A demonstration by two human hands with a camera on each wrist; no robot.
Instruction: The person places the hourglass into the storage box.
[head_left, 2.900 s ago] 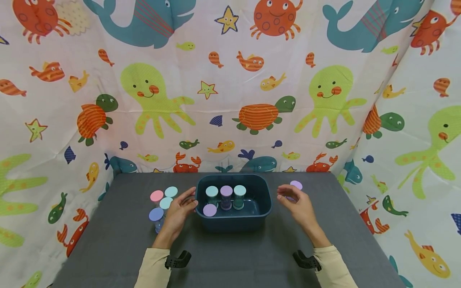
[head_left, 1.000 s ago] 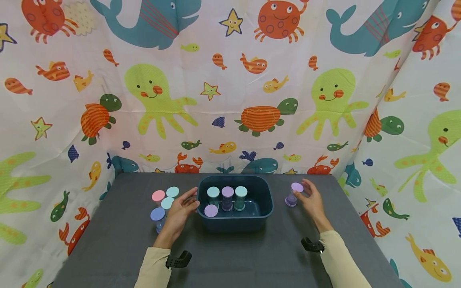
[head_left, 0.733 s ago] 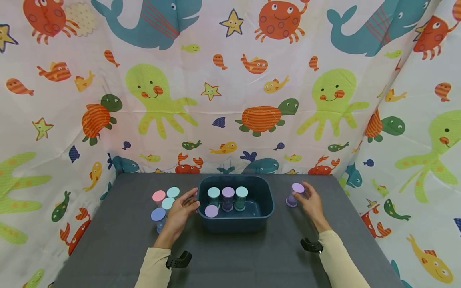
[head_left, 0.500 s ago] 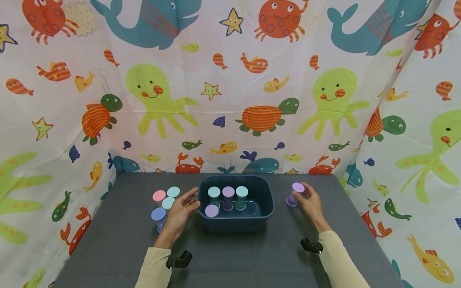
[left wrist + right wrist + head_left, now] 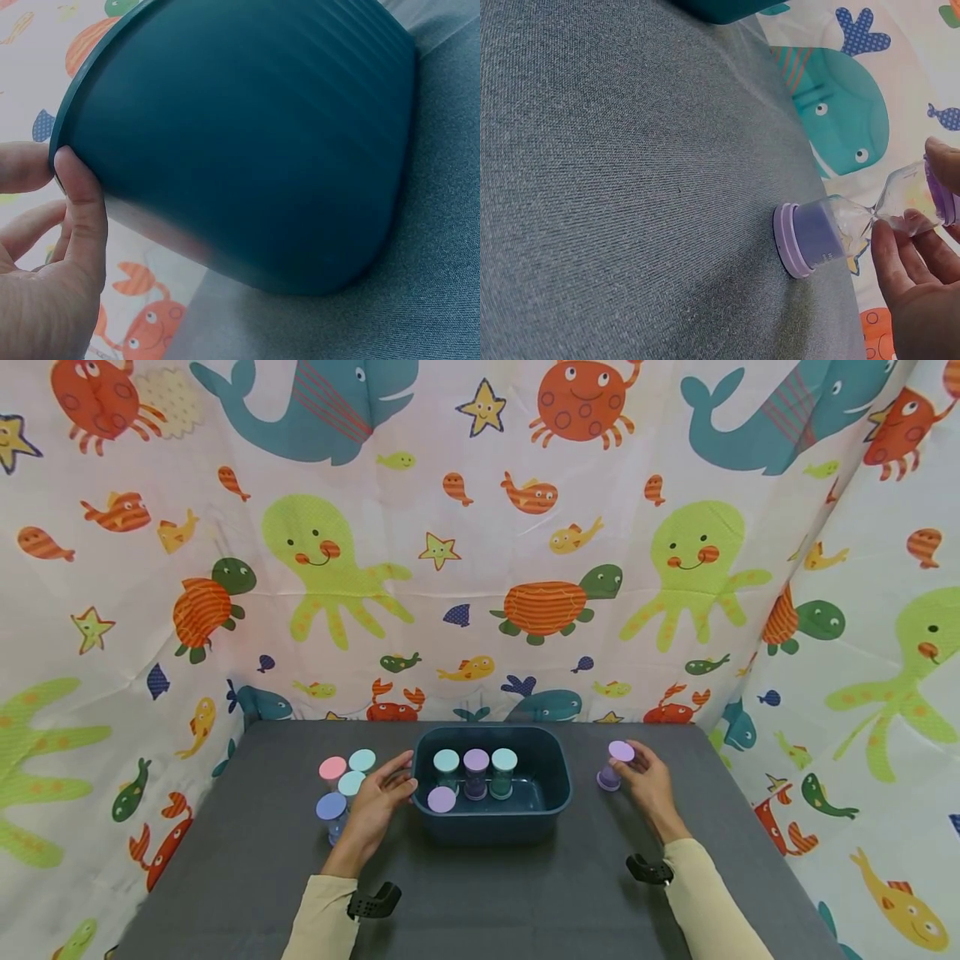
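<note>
On the right of the table, my right hand grips the upper part of a sand timer with lilac caps. Its lower cap rests on the cloth, and purple sand fills most of the lower bulb in the right wrist view. My left hand holds the left rim of a dark teal bin, thumb against its outer wall. Inside the bin stand several sand timers: two mint-capped ones, a lilac-capped one, and another lilac-capped one partly hidden by the front wall.
Left of the bin stands a cluster of sand timers: a pink-capped one, mint-capped ones and a blue-capped one. My left hand partly covers them. Grey cloth covers the table; a printed curtain hangs behind.
From beside the bin, my right hand has moved rightward to the lilac-capped sand timer and taken hold of it. In the last second little moves; my left hand stays at the bin.
</note>
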